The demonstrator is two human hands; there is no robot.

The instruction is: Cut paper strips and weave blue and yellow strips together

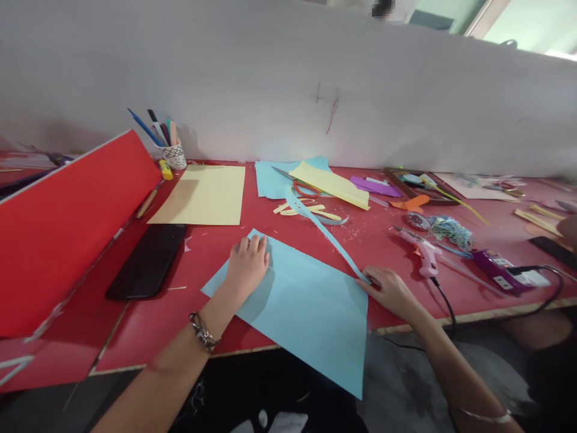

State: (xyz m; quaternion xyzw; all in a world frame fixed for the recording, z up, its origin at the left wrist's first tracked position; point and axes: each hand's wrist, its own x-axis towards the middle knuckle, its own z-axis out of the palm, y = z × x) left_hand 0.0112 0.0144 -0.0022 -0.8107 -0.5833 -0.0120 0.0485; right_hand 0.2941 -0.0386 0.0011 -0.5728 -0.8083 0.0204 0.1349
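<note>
A light blue paper sheet [311, 307] lies on the red table [378, 240], its near corner hanging over the front edge. My left hand [247, 264] rests flat on the sheet's far left corner, fingers together. My right hand [390, 291] sits at the sheet's right corner and pinches the end of a long thin blue paper strip [324, 231], which runs away toward the far middle of the table. A bracelet is on each wrist.
A yellow sheet [202, 195], a black phone [148, 261] and a red divider board [67, 222] lie left. A pen cup [174, 155] stands at the back. Paper scraps, scissors [300, 183], a pink glue gun [421, 249] and a purple device [500, 267] with cables lie right.
</note>
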